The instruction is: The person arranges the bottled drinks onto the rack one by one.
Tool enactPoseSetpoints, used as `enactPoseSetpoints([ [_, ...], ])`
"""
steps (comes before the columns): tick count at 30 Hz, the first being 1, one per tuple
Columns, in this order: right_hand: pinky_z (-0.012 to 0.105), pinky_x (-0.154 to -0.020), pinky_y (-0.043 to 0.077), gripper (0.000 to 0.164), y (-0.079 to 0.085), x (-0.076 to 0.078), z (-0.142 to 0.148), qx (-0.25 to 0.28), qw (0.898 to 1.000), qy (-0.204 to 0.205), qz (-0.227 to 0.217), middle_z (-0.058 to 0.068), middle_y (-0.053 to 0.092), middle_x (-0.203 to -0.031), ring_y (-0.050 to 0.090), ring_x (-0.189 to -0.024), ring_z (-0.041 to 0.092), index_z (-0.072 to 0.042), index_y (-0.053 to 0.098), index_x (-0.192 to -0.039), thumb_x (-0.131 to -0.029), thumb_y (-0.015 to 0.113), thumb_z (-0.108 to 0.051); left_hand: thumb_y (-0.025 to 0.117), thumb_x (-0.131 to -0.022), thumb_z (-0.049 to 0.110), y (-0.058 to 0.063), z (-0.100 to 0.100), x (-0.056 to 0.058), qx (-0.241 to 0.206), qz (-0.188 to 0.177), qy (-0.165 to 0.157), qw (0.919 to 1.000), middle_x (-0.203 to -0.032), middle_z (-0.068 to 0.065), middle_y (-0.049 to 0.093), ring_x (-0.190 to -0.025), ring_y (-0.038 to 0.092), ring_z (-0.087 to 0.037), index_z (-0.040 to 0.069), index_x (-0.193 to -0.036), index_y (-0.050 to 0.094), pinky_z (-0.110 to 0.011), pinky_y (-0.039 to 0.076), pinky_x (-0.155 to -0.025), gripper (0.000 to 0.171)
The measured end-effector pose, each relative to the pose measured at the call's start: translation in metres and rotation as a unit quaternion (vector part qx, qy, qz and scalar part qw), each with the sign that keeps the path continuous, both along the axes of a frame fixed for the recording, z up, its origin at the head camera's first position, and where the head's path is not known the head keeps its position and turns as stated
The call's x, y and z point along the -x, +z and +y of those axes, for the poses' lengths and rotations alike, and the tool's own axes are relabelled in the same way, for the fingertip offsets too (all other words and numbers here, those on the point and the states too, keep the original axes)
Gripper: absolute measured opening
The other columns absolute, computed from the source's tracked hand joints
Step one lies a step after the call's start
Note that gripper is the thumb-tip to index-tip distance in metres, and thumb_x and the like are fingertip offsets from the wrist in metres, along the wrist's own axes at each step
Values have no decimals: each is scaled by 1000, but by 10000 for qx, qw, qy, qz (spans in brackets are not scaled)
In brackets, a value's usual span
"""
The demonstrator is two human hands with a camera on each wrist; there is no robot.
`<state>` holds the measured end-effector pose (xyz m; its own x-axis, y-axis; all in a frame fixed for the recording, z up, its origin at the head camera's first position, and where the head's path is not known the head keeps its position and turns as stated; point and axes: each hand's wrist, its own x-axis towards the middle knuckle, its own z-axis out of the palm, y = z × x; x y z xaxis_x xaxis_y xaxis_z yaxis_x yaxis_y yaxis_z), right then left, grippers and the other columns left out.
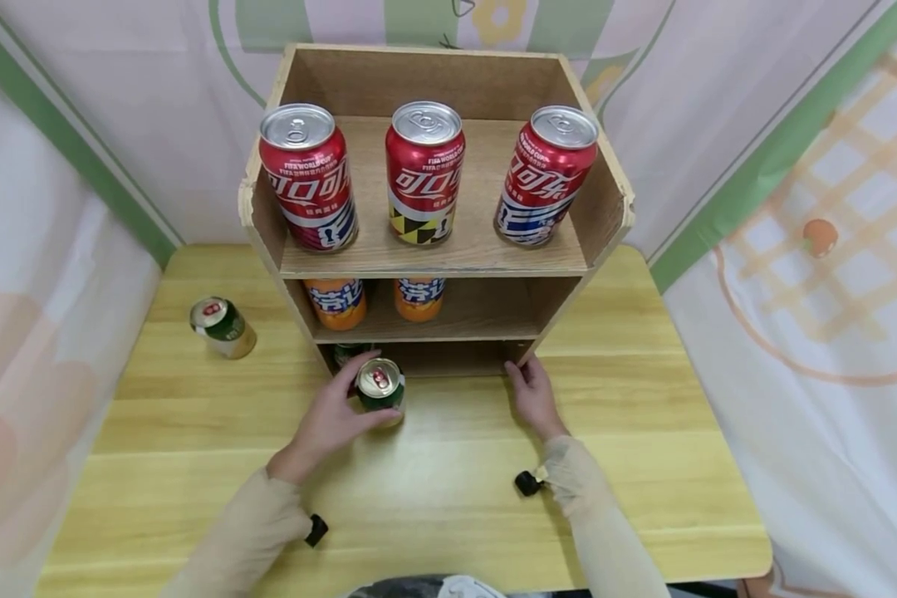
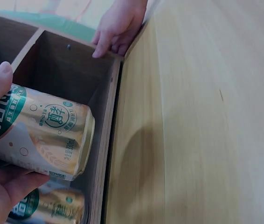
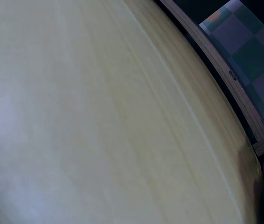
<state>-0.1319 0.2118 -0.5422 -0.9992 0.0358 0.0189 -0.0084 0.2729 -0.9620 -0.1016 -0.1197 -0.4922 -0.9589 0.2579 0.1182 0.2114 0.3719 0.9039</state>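
My left hand (image 1: pixel 327 425) grips a green and gold drink can (image 1: pixel 378 394) between thumb and fingers, in front of the lowest compartment of a wooden shelf (image 1: pixel 441 272). In the left wrist view the held can (image 2: pixel 43 133) is tilted, its gold base toward the compartment's edge. A second can of the same kind (image 2: pixel 59 205) stands inside that compartment, at its left end. My right hand (image 1: pixel 536 400) holds the lower right corner of the shelf, thumb on the inner side. Only a dark sliver of that hand shows in the right wrist view.
Three red cola cans (image 1: pixel 426 178) stand spaced out on the top level. Two orange cans (image 1: pixel 419 299) sit on the middle level, at left and centre. Another green and gold can (image 1: pixel 224 327) stands on the table (image 1: pixel 448 498), left of the shelf. Patterned curtains surround the table.
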Motion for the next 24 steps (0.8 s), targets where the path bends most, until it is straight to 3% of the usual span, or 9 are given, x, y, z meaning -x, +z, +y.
enactPoseSetpoints([
  [8,50,-110,46,37,-3,-3,0,-65,10000,-7,-5,34,55,-135,54,-129,44,15,47,-137,-106,51,-4,93,-75,23,-5,17,6,-114,-439,-1,9990,-132,-18,61,-122,60,-35,5,-147,40,-51,51,-104,91],
  [16,50,-107,49,35,-2,-2,-1,-160,9998,-58,-63,34,57,-130,57,-123,43,15,48,-134,-107,50,-6,90,-78,34,-10,27,17,84,-505,131,9986,-134,-19,61,-124,59,-37,4,-148,40,-55,49,-106,92],
  [24,51,-107,49,34,-1,-2,0,-207,9997,-68,-83,35,58,-129,57,-123,43,14,48,-134,-107,50,-6,91,-77,28,-12,39,24,103,-382,172,9991,-131,-21,63,-122,60,-39,0,-144,45,-55,47,-108,86],
])
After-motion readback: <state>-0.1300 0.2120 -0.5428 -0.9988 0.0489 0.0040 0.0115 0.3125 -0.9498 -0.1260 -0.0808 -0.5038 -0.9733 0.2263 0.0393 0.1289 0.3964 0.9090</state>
